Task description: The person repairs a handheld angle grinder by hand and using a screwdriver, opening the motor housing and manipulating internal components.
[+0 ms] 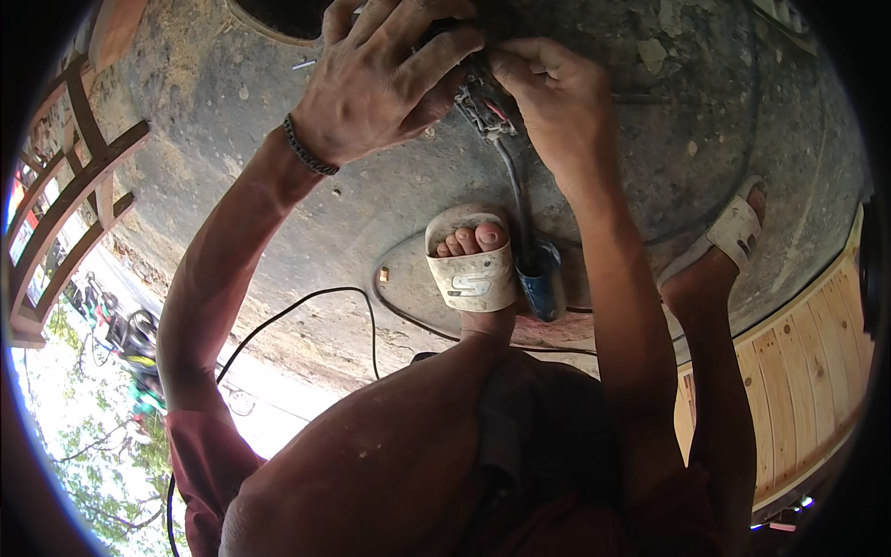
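Observation:
My left hand, with a dark chain bracelet at the wrist, is curled over the upper part of an opened dark electrical device. Its inner parts and a bit of red show below the fingers; the top lies in shadow. On its right side my right hand is closed in a pinch, and what sits between thumb and fingers is hidden. A black cable runs from the device down into a blue hollow sleeve beside my sandalled foot.
A worn, stained concrete floor spreads around. A thin black cord loops across it near my foot, with a small tan bit close by. Wooden frames stand at left, pale wooden boards at right. A dark round rim shows at the top.

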`<action>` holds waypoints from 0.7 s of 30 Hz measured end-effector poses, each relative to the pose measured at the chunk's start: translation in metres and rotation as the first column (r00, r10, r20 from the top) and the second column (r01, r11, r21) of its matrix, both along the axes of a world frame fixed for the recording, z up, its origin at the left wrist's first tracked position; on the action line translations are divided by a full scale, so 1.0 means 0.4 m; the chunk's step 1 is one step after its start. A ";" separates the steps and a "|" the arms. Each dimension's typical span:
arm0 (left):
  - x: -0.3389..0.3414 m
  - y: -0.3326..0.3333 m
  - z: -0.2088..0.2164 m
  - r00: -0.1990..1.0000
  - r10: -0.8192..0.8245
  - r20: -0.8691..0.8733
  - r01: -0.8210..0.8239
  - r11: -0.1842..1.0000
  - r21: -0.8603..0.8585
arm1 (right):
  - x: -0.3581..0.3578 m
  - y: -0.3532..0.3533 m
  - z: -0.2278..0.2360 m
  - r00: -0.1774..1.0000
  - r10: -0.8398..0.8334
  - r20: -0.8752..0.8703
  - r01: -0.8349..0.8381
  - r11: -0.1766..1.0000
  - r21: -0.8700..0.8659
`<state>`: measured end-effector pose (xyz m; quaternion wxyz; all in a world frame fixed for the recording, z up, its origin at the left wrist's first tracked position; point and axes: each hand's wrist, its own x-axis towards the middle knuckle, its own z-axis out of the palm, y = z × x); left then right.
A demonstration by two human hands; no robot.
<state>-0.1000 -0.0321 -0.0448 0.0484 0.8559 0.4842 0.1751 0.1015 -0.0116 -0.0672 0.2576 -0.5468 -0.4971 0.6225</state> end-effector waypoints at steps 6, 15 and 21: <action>-0.003 0.001 -0.001 1.000 -0.008 -0.005 0.008 1.000 -0.001 | 0.003 -0.004 0.001 0.999 0.034 -0.013 -0.032 0.996 0.083; -0.004 0.019 -0.001 0.990 -0.096 0.100 0.094 0.995 0.023 | 0.001 0.006 0.015 0.986 0.096 0.139 -0.122 0.974 0.189; -0.005 0.022 0.013 0.992 -0.085 0.089 0.089 0.995 -0.040 | -0.001 0.039 0.031 0.910 0.218 0.353 -0.334 0.889 0.314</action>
